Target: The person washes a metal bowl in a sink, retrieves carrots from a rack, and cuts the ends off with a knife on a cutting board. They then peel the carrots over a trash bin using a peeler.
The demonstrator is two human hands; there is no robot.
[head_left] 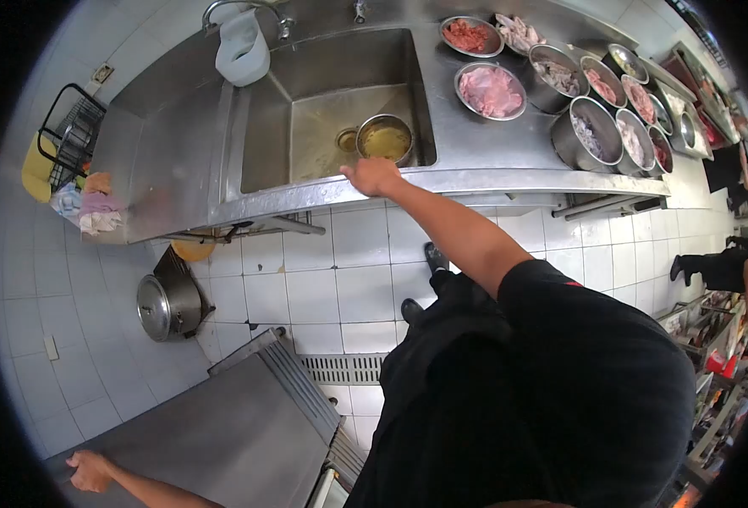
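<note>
My right hand is closed over the front edge of the steel sink counter, right beside a round metal pot holding yellowish liquid. The pot stands in the sink basin next to the drain. At the lower left, my left hand has its fingers curled at the far end of a flat steel worktop. What its fingers hold, if anything, is hidden.
Bowls of raw meat and deep metal pots line the counter's right side. A white plastic container sits by the faucet. On the floor are a lidded pot and a drain grate. People in dark clothes stand far right.
</note>
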